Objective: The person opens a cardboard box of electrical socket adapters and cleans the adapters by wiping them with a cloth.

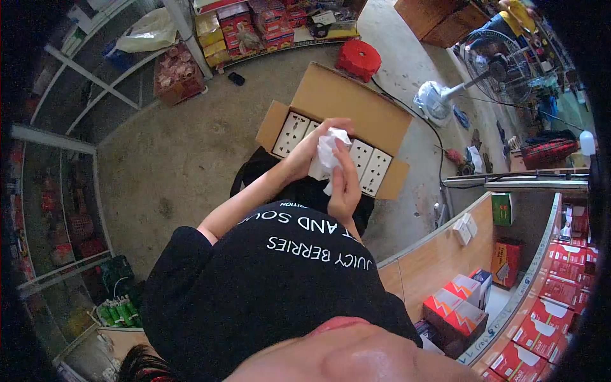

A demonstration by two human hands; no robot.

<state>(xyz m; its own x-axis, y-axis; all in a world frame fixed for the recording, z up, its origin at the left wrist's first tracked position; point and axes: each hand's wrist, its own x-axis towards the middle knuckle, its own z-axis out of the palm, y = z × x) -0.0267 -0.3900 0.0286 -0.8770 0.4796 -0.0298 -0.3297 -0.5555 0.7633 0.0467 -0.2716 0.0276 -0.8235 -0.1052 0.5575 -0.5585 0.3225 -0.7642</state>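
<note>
My left hand is closed around a crumpled white cloth or tissue; I cannot tell which. From the other side, my right hand presses its fingers against the same white wad. Both hands are just above the near side of an open cardboard box. In the box lie several white power socket strips in a row, their black holes facing up. The hands and wad hide the middle of the row. A pale edge shows below the wad, but what it belongs to is unclear.
A red round object stands beyond the box, and a black cable runs past it. A standing fan is at the back right. Shelves of boxed goods line the far side. A wooden counter stands close on the right.
</note>
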